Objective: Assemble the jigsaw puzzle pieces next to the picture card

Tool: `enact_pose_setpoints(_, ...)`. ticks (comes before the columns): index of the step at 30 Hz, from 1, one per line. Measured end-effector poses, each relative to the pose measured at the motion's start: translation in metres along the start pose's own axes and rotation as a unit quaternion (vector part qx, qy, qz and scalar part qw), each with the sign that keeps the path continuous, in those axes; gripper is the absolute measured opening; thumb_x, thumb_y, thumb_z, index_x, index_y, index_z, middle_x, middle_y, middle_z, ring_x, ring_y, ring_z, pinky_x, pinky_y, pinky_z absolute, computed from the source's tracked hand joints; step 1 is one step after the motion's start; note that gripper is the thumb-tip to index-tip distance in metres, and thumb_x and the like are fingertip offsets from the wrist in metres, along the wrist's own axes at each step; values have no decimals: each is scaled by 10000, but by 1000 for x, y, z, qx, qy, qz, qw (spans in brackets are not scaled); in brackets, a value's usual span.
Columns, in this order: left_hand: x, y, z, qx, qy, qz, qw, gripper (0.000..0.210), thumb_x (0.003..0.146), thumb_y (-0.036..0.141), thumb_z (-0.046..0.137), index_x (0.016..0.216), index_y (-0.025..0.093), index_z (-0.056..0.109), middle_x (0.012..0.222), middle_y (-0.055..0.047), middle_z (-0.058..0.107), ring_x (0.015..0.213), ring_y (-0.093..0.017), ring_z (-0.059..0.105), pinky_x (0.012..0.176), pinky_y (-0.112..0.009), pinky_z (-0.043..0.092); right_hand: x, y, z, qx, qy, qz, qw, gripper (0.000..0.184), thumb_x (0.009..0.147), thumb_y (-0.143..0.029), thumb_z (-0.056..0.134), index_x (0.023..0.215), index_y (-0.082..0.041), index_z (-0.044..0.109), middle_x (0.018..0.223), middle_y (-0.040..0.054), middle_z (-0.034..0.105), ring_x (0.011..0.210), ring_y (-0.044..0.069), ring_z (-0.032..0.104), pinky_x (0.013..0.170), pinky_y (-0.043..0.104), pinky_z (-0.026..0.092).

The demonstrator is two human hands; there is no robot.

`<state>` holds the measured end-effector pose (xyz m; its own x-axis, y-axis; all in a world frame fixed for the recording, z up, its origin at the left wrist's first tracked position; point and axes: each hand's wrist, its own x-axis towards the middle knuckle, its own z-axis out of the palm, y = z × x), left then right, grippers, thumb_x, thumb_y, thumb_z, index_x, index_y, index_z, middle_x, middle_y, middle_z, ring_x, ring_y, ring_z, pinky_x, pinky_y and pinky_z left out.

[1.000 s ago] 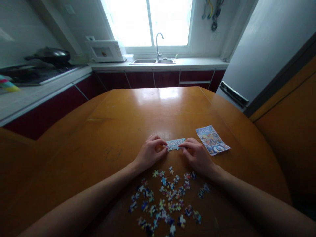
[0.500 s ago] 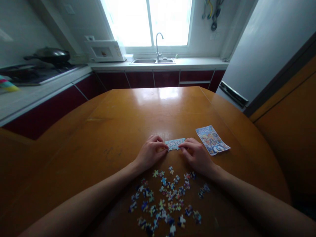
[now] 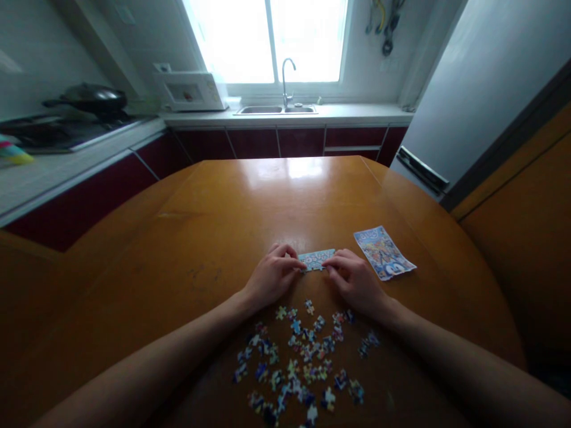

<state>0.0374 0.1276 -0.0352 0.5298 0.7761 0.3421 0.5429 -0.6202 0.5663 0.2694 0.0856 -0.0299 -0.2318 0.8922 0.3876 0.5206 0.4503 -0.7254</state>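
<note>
A joined strip of light-blue jigsaw puzzle (image 3: 316,260) lies flat on the wooden table (image 3: 214,220). My left hand (image 3: 277,268) has its thumb and fingers pinched at the strip's left end. At the opposite end, my right hand (image 3: 350,274) grips the lower right corner between thumb and fingertips. The fingertips cover both ends of the strip. Many loose puzzle pieces (image 3: 307,352) are scattered on the table between my forearms, some of them in small clusters. One single piece (image 3: 309,307) lies just below the strip.
Right of my right hand lies a creased picture sheet (image 3: 384,252) with a colourful cartoon print. Beyond the table stand a counter with a sink (image 3: 276,110), a microwave (image 3: 191,92) and, on the stove, a pan (image 3: 91,98). A fridge (image 3: 455,89) is at the right.
My left fingertips have shifted very slightly at the strip's left end. My right hand, the strip and the loose pieces stay where they were.
</note>
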Motion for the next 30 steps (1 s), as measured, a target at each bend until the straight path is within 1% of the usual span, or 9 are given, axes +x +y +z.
enact_pose_setpoints(3, 0, -1, 1, -9, 25, -4, 1000, 286, 829, 25, 592, 892, 243, 766, 913, -35, 617, 940, -203, 542, 861, -369, 483, 0, 0, 0, 1, -1, 0, 1000, 166, 878, -112, 577, 913, -184, 722, 879, 51, 676, 894, 198, 598, 819, 351, 483)
enact_pose_setpoints(6, -1, -3, 2, -14, 43, -6, 999, 318, 792, -23, 552, 808, 225, 751, 893, -31, 610, 928, -196, 542, 857, -361, 479, -1, 1, 0, 1, -1, 1, 1000, 162, 881, -113, 581, 919, -179, 724, 880, 52, 675, 896, 197, 599, 820, 348, 483)
enact_pose_setpoints(8, -1, -3, 2, -16, 42, -1, 999, 318, 790, -21, 557, 767, 230, 751, 887, -29, 611, 922, -196, 542, 857, -364, 478, -1, 2, 1, 1, -2, 1, 1000, 164, 882, -113, 581, 924, -179, 725, 881, 50, 676, 900, 195, 599, 824, 346, 483)
enact_pose_setpoints(13, 0, 0, 1, -11, 15, 7, 1000, 327, 796, -5, 576, 771, 256, 771, 899, -30, 617, 928, -202, 540, 862, -377, 483, -1, 2, 1, 0, -1, 0, 1000, 168, 877, -115, 579, 920, -188, 724, 884, 47, 677, 902, 193, 603, 828, 343, 487)
enact_pose_setpoints(16, 1, 1, 1, -14, 28, 0, 1000, 332, 787, -17, 568, 793, 245, 772, 891, -32, 620, 919, -200, 540, 855, -370, 484, -1, 3, 1, -3, 3, -1, 1000, 175, 879, -127, 571, 928, -196, 725, 894, 53, 678, 906, 201, 605, 832, 352, 491)
enact_pose_setpoints(20, 1, -1, 1, -16, 56, -15, 998, 365, 768, -43, 554, 875, 226, 775, 896, -39, 622, 920, -202, 541, 846, -370, 484, 0, 4, 0, -7, 29, 8, 1000, 203, 896, -141, 538, 982, -200, 713, 911, 63, 679, 915, 210, 612, 833, 364, 498)
enact_pose_setpoints(22, 0, -2, 1, -11, 51, -11, 999, 358, 778, -29, 569, 880, 239, 783, 903, -40, 625, 923, -206, 541, 848, -380, 483, 0, 5, 1, -9, 45, 16, 999, 215, 909, -150, 520, 1010, -198, 703, 902, 65, 672, 902, 211, 614, 822, 368, 501)
enact_pose_setpoints(26, 0, -2, 2, 6, 19, 6, 1000, 350, 813, 2, 580, 864, 275, 792, 924, -42, 632, 935, -216, 536, 855, -398, 485, 0, 6, -1, -11, 58, 20, 998, 243, 900, -118, 490, 1012, -195, 691, 908, 68, 666, 909, 214, 615, 819, 369, 505)
enact_pose_setpoints(30, 0, 0, 1, 2, 33, -4, 999, 260, 849, 66, 614, 939, 249, 776, 961, -52, 646, 961, -219, 544, 877, -407, 498, 5, 13, -13, -28, 96, 24, 995, 350, 880, -72, 435, 1112, -197, 665, 954, 74, 687, 935, 220, 632, 851, 386, 511)
